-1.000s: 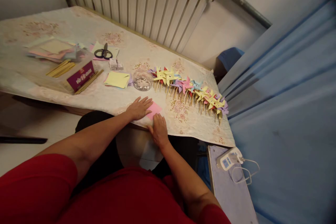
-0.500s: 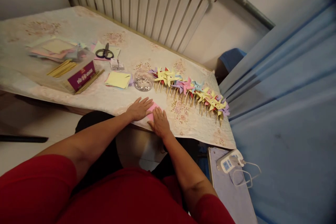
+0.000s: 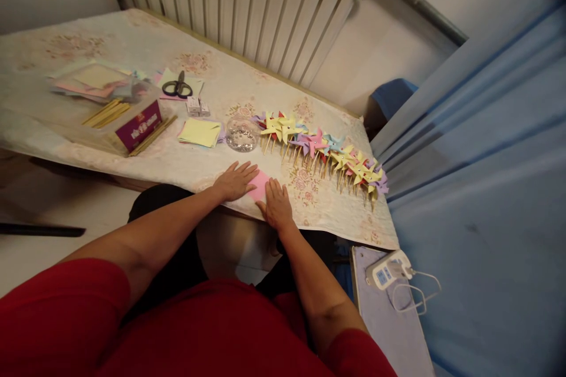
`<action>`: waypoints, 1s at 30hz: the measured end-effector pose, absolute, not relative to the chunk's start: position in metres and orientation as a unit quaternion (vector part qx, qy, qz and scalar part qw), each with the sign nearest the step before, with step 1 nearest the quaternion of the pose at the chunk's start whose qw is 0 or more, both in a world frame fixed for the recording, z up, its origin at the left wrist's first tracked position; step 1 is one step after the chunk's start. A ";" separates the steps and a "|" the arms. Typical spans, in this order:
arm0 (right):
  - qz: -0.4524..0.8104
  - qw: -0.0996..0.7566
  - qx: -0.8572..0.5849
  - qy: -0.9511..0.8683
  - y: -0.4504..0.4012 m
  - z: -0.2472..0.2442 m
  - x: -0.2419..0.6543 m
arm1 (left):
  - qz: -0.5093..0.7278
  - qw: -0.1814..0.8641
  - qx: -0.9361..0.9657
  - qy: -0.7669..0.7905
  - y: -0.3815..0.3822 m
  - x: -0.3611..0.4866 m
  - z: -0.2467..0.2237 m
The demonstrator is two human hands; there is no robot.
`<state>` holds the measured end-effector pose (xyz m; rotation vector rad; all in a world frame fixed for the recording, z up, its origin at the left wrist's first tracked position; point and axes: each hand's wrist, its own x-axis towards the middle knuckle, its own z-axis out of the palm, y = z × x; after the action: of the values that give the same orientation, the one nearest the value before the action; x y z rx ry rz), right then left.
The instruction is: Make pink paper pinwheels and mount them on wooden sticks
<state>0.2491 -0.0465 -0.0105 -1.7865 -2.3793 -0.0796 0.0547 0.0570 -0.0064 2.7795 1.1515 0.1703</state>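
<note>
A pink piece of paper lies flat on the flowered tablecloth near the table's front edge. My left hand rests open on its left side, fingers spread. At its right edge my right hand lies flat and open, the thumb apart from the fingers. Behind my hands stands a round clear dish with small shiny pieces in it. To the left of the dish is a stack of yellow paper. A long row of coloured paper pinwheels on sticks stretches to the right.
At the left are a clear box with a purple label, sticks and coloured sheets. Black scissors lie behind two small boxes. A white power strip sits on a side stand at the right.
My right hand has slid a little to the right, and more of the pink paper shows between my hands. My left hand has stayed nearly in place.
</note>
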 end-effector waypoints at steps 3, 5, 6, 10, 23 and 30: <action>-0.030 0.086 -0.599 -0.795 -0.046 -0.012 0.249 | 0.054 0.067 0.918 0.387 0.055 0.052 -0.002; -0.033 0.089 -0.599 -0.795 -0.046 -0.012 0.249 | 0.048 0.070 0.912 0.402 0.054 0.047 0.001; -0.034 0.090 -0.599 -0.795 -0.047 -0.013 0.249 | 0.045 0.074 0.906 0.414 0.054 0.044 0.002; -0.035 0.094 -0.601 -0.793 -0.047 -0.013 0.249 | 0.063 0.101 0.872 0.475 0.055 0.030 0.004; -0.040 0.101 -0.600 -0.793 -0.047 -0.014 0.249 | 0.085 0.038 0.925 0.369 0.019 0.062 -0.004; -0.044 0.100 -0.600 -0.793 -0.047 -0.015 0.249 | 0.082 0.020 0.925 0.372 0.016 0.048 -0.005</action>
<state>0.2494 -0.0472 -0.0148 -1.7727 -2.3437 -0.1313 0.0481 0.0159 -0.0053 2.8679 1.1524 0.2555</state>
